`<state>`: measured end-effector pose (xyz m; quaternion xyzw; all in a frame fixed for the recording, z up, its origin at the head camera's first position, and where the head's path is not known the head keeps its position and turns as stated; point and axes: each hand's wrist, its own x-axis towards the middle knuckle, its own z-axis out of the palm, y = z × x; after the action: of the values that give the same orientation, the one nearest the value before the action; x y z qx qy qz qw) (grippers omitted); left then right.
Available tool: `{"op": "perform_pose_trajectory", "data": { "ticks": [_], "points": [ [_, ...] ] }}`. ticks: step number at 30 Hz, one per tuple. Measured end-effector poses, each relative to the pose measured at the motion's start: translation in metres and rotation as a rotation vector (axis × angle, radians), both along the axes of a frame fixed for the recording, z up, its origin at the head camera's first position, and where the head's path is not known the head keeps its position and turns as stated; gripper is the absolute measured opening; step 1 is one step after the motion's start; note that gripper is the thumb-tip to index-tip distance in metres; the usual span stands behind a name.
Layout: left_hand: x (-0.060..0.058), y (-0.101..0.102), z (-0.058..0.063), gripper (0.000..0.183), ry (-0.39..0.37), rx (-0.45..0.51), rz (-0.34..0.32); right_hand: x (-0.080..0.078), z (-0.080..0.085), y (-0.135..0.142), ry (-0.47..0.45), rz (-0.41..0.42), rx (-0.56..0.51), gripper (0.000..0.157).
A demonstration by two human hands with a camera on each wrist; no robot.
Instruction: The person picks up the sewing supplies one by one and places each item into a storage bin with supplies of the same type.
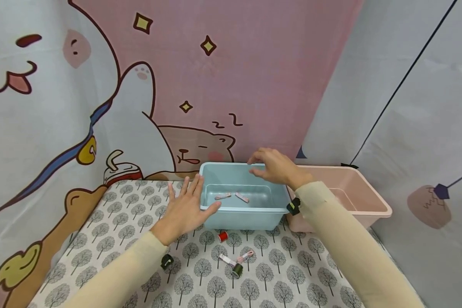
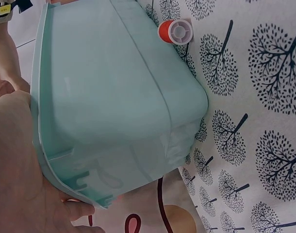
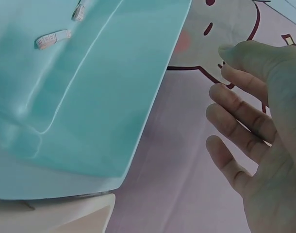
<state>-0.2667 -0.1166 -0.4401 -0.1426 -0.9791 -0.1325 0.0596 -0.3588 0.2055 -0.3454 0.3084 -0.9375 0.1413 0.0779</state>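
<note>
A light blue plastic bin [image 1: 238, 218] stands on the table. My left hand [image 1: 186, 211] rests at its left front corner, fingers spread along the left rim and thumb at the front rim; in the left wrist view the hand [image 2: 22, 160] overlaps the rim. Over the far right part of the bin hovers my right hand [image 1: 277, 167], fingers loosely bent and holding nothing, as the right wrist view also shows. Inside the bin lie two folded measuring tapes, a left one [image 1: 223, 196] and a right one [image 1: 242, 197].
On the tree-print cloth before the bin lie a red thread spool [image 1: 223, 236], a dark green spool [image 1: 237, 270], a white folded tape [image 1: 227, 260] and a pink one [image 1: 245, 256]. A pink bin [image 1: 354, 171] stands right of the blue one. Printed curtains hang behind.
</note>
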Motion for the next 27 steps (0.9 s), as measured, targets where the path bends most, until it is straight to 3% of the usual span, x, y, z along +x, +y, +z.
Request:
{"op": "perform_pose_trajectory", "data": {
  "ticks": [27],
  "points": [
    [0.000, -0.001, 0.000, 0.120, -0.013, 0.003, 0.004, 0.053, -0.020, -0.003, 0.110, 0.141, -0.046, 0.025]
  ]
}}
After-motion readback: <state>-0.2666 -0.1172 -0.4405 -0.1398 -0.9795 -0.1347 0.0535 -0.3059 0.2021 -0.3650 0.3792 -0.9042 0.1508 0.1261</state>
